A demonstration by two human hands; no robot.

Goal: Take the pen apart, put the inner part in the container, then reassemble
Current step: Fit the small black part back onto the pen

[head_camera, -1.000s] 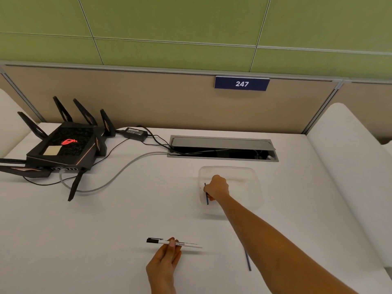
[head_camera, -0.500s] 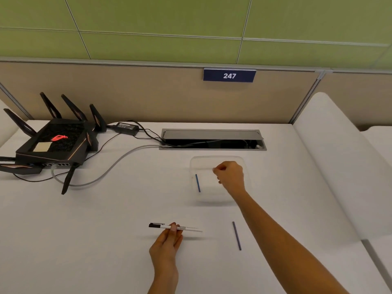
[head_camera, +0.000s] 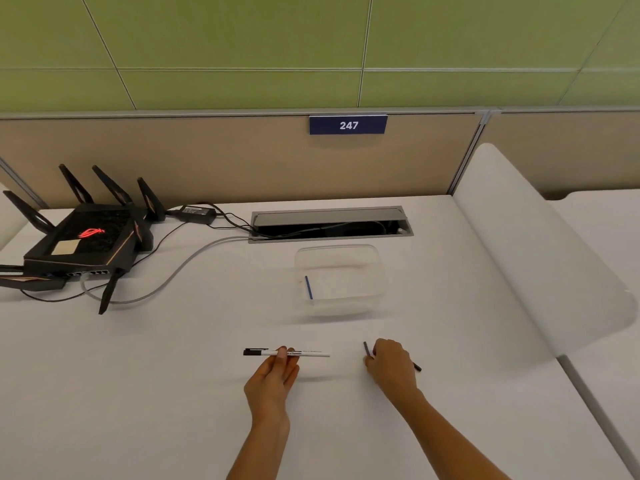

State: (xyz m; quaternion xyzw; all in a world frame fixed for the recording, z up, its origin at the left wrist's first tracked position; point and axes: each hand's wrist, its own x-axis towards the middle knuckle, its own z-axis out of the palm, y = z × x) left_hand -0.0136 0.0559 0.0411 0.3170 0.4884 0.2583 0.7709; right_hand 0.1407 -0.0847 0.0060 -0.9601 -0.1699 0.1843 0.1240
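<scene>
A clear plastic container (head_camera: pixel 375 271) stands mid-table with a thin blue refill (head_camera: pixel 308 287) lying inside along its left wall. The white pen body with a black cap (head_camera: pixel 313 354) lies in front of it, and my left hand (head_camera: pixel 273 377) pinches it at the middle against the table. To the right, my right hand (head_camera: pixel 391 367) is closed over a second thin dark refill (head_camera: pixel 366 348); its ends stick out above the fingers and to the right of the hand.
A black router (head_camera: pixel 83 240) with upright antennas sits at the back left, its cables (head_camera: pixel 180 268) running to an open cable slot (head_camera: pixel 332 225) behind the container. A white curved divider (head_camera: pixel 540 258) borders the right side. A beige partition stands at the back.
My right hand let go of the blue refill inside the container, drew back toward me and closed on the second refill on the table. My left hand stayed on the pen body.
</scene>
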